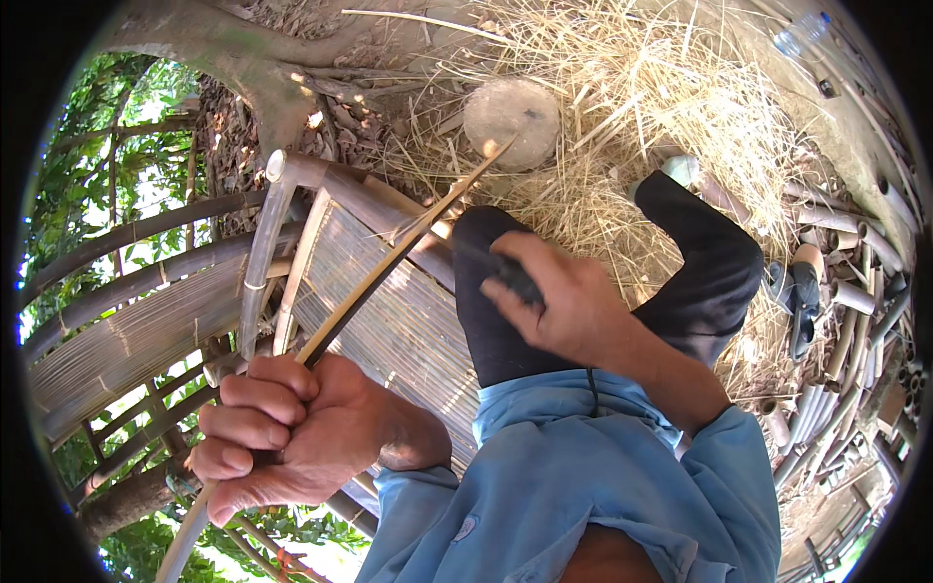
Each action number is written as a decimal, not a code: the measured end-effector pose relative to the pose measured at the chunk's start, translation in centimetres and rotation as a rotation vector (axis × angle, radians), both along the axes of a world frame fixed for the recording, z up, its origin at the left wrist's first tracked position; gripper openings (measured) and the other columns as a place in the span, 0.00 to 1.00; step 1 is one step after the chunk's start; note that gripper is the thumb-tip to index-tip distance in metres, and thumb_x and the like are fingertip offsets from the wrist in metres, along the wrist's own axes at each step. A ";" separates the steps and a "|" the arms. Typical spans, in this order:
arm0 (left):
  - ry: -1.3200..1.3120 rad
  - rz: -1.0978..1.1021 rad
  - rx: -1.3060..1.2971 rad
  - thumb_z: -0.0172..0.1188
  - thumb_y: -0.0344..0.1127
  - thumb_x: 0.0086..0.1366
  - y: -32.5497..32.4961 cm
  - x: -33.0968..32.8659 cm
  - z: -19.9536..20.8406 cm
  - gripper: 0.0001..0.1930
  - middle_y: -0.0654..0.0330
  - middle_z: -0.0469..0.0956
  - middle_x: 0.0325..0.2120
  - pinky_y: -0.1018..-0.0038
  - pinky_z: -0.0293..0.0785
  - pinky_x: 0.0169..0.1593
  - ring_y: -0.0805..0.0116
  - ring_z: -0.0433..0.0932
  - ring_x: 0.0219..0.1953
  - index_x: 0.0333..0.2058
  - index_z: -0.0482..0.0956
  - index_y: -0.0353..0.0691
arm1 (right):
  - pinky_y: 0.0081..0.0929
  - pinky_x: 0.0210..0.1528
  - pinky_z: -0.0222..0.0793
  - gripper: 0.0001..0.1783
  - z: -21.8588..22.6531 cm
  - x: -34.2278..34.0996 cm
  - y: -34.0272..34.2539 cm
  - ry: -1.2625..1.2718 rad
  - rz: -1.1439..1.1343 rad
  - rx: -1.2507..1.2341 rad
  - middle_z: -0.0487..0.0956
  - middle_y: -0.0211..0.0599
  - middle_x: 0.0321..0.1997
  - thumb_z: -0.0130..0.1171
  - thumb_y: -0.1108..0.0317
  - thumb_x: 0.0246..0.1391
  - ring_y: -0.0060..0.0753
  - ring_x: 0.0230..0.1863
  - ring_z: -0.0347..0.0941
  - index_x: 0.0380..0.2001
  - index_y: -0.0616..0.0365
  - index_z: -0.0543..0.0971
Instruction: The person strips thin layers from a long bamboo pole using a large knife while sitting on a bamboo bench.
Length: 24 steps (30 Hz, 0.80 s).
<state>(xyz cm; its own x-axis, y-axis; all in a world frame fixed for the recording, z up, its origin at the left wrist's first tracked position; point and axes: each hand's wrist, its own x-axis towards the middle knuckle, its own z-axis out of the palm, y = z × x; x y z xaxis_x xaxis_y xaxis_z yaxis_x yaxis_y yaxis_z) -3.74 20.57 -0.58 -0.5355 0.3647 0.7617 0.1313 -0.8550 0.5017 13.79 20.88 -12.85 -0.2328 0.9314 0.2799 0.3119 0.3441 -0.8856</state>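
My left hand (292, 428) is closed in a fist around a long split bamboo strip (413, 238). The strip slants up and away to the right, pale on one edge and dark on the other, narrowing to a point; its near end sticks out below my fist. Over my thigh, my right hand (578, 306) is curled around a dark object (517, 280). Motion blurs this object, and its kind cannot be made out. A gap separates my right hand from the strip.
A bamboo bench (389, 321) with a slatted seat lies under my left arm. Beyond my knees stands a round wood block (511, 124) amid straw-like shavings (651, 107). Cut bamboo pieces (855, 321) and sandals (803, 301) lie at the right; a plastic bottle (802, 36) is far right.
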 end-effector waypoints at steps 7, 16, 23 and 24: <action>0.012 -0.129 0.028 0.40 0.62 0.76 -0.4 0.0 -0.1 0.27 0.70 0.50 0.17 0.78 0.41 0.17 0.78 0.45 0.17 0.26 0.65 0.47 | 0.34 0.19 0.72 0.12 1.4 -1.8 -0.7 -0.140 0.007 0.212 0.73 0.37 0.23 0.65 0.60 0.59 0.38 0.21 0.77 0.40 0.52 0.75; 0.040 -0.045 0.025 0.42 0.62 0.76 -0.7 -0.3 -0.3 0.26 0.71 0.50 0.17 0.79 0.42 0.16 0.78 0.46 0.16 0.26 0.64 0.47 | 0.35 0.20 0.73 0.11 -2.0 -2.0 0.9 -0.237 -0.004 0.106 0.73 0.34 0.23 0.66 0.62 0.57 0.37 0.22 0.75 0.35 0.53 0.75; 0.034 0.087 0.011 0.43 0.59 0.77 -0.5 -0.2 -0.4 0.25 0.71 0.49 0.17 0.79 0.44 0.16 0.78 0.46 0.17 0.25 0.64 0.48 | 0.38 0.23 0.74 0.11 -1.8 -1.5 -0.3 -0.181 0.123 0.101 0.74 0.39 0.25 0.65 0.62 0.58 0.46 0.26 0.77 0.35 0.54 0.74; 0.030 0.002 0.029 0.42 0.59 0.77 -0.2 -0.4 -0.3 0.25 0.71 0.49 0.17 0.79 0.44 0.17 0.78 0.46 0.17 0.26 0.64 0.47 | 0.39 0.24 0.74 0.11 -2.9 -1.8 1.3 -0.245 0.069 0.030 0.74 0.38 0.26 0.64 0.61 0.58 0.45 0.27 0.77 0.36 0.54 0.73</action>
<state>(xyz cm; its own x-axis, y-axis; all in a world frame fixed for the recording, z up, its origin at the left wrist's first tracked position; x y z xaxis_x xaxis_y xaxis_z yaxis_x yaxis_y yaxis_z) -4.11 20.37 -0.91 -0.5130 0.3414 0.7876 0.1474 -0.8688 0.4727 12.01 22.13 -15.78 -0.3598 0.9031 0.2343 0.4912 0.3969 -0.7753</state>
